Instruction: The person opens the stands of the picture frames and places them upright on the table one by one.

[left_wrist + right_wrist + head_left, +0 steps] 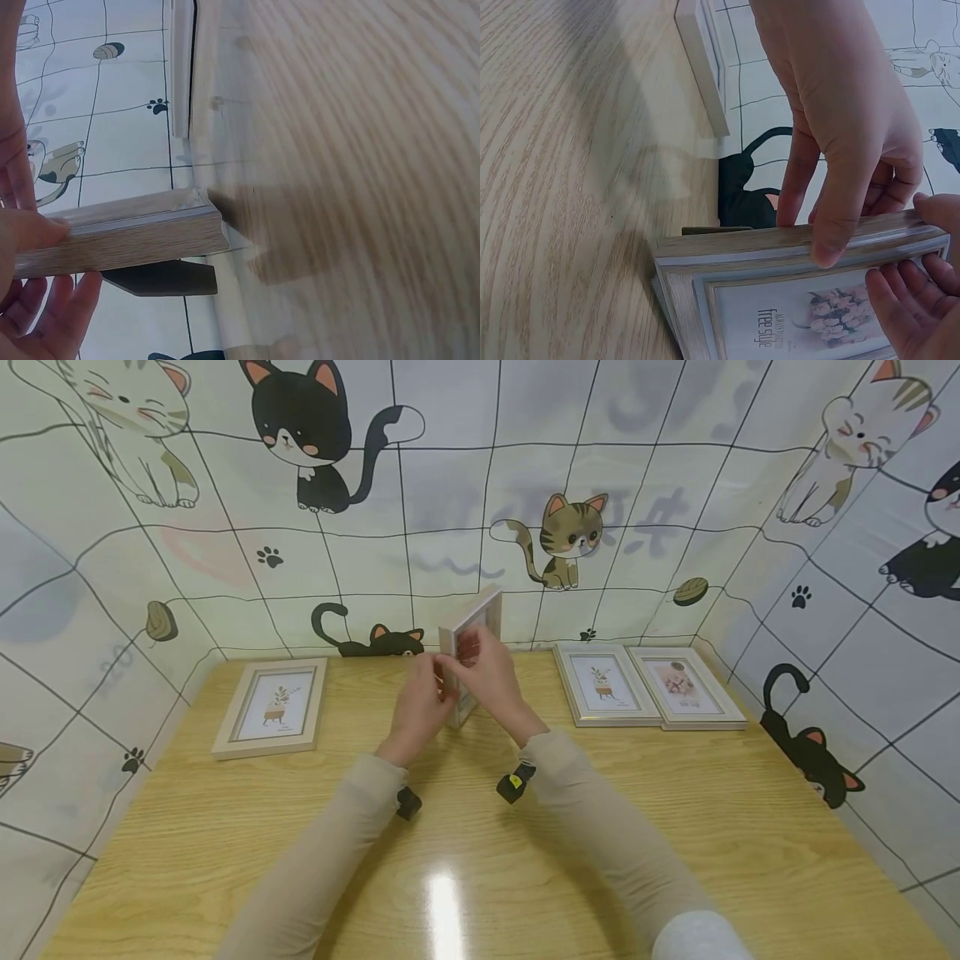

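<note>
A pale wood-grain picture frame (471, 608) stands upright near the back of the table, its narrow edge towards me. Its picture of pink flowers with "free style" lettering (780, 322) faces right. My left hand (420, 710) grips the near edge, thumb on one side and fingers (64, 315) on the other. My right hand (491, 672) holds the same frame higher up, with its fingers (900, 307) over the front and the thumb at the edge. A dark support leg (169, 277) sticks out behind the frame. The hands partly cover its front in the head view.
On the left lies a frame with a potted-plant picture (273, 706). Two more lie at the back right: a plant-picture frame (603, 685) and a pink-picture frame (684, 687), their edges touching. A cat-print cloth (450, 485) hangs behind the wooden table (300, 827).
</note>
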A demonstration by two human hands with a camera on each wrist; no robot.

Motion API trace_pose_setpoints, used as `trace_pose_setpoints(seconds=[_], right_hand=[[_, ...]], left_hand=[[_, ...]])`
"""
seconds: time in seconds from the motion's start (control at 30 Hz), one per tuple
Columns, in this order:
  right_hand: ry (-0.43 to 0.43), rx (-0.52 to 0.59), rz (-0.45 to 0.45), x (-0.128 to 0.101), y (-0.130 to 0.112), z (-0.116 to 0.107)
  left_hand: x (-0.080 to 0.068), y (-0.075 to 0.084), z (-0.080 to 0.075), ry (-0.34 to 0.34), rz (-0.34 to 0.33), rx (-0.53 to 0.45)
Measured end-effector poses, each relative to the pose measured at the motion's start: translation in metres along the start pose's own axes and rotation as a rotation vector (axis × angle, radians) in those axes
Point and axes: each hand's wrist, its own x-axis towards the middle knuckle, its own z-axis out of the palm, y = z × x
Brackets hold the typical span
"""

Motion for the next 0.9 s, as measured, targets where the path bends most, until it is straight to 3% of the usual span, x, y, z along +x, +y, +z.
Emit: trace_pose_setpoints(seconds=[0.53,0.9], right_hand=[[-0.002,0.072,-0.028,-0.002,0.005,-0.007],[-0.049,0.097,-0.029,-0.006,0.008,-0.013]], left_hand=[[-0.003,0.011,-0.001,-0.001,0.030,0.001],[-0.002,0.002,-0.014,-0.120,0.080,-0.007]])
